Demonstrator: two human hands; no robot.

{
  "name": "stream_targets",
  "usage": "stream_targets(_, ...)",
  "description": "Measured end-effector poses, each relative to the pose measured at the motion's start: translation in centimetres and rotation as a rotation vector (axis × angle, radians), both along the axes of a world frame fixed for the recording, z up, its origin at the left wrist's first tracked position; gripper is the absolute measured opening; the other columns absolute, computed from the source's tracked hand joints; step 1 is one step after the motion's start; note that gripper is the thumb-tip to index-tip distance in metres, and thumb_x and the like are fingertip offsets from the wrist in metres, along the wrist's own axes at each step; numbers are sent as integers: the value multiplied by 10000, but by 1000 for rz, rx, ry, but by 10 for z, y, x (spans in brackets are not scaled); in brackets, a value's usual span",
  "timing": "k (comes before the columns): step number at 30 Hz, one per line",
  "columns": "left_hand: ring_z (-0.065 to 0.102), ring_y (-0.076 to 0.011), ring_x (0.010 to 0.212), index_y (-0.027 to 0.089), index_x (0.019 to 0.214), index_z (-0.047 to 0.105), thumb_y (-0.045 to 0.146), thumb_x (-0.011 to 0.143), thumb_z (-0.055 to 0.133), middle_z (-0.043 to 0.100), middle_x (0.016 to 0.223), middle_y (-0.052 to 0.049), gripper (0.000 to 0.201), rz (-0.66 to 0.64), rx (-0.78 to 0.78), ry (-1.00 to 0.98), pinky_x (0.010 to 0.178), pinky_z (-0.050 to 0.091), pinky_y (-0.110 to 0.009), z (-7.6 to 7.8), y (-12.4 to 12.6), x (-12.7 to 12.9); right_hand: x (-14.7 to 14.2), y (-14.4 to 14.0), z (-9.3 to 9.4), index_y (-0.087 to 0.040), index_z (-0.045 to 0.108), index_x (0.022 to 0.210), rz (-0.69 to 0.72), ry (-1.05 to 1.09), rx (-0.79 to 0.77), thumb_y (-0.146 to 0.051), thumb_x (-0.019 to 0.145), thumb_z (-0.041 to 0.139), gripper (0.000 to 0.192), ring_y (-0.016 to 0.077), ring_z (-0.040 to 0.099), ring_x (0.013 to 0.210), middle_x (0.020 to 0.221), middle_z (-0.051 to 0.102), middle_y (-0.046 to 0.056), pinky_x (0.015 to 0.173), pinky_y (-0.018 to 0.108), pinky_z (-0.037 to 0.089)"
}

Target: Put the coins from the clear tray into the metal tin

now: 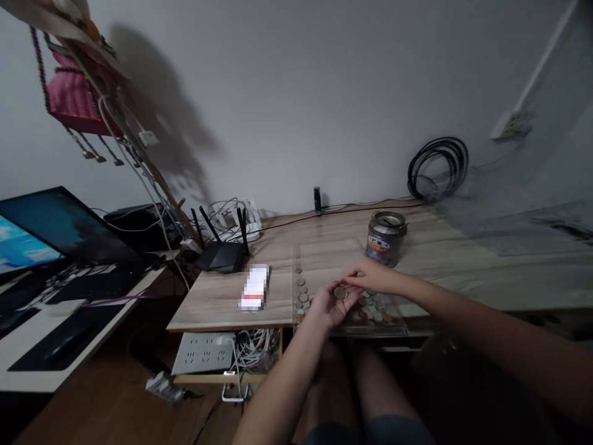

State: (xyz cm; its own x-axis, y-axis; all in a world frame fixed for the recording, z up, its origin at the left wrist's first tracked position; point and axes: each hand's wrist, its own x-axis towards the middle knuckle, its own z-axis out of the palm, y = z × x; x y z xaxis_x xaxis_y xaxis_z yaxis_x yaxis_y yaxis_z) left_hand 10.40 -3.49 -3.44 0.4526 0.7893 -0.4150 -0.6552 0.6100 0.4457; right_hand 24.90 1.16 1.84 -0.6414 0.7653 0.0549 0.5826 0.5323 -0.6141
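My left hand [334, 304] is turned palm up and cupped, with a large round coin [340, 292] lying in it. Over it reaches my right hand [370, 276], its fingers drawn together at the left fingertips; whatever they pinch is too small to make out. More loose coins [370, 308] are spread below my right hand. Several others form a rough column of coins [302, 290] left of my hands. They lie on a clear plastic sheet or tray [324, 253] on the wooden desk. Behind my right hand stands a grey metal tin [387, 238] with a slotted lid.
A phone [254, 287] lies left of the coins, near a black router [225, 254]. Below, an open drawer [204, 352] holds a power strip and cables. A coiled black cable [438, 167] leans on the wall. Clear plastic sheeting [509, 216] covers the desk's right side.
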Motion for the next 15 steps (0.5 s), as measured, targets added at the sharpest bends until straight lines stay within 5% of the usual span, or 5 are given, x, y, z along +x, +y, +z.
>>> stream_targets(5,640,-197,867,0,1038,541,122,805,429,638,910,-175,286,108,-42,-3,702,525,-241,-2,-4,0,58,47,32,-178,712,789,-622,1,374,-367,728,530,269,185,587,707,793,698,74,581,259,385)
stream_targets(8,651,-160,814,26,981,552,45,807,419,634,899,-152,220,198,-27,75,661,530,-196,1,-8,2,86,73,50,-182,710,755,-889,-185,383,-333,691,598,198,208,595,720,808,693,93,567,274,372)
stream_targets(11,658,-151,791,38,887,568,25,824,427,637,876,-144,155,261,6,133,604,527,-165,6,-11,5,87,76,59,-167,717,744,-922,-316,342,-339,706,617,203,228,596,730,811,682,132,581,298,368)
stream_targets(15,657,-139,708,49,743,583,35,800,523,641,783,-117,84,345,26,154,553,517,-147,10,-12,7,48,41,52,-194,707,929,-804,-260,481,-366,837,442,330,238,585,829,959,666,144,638,322,383)
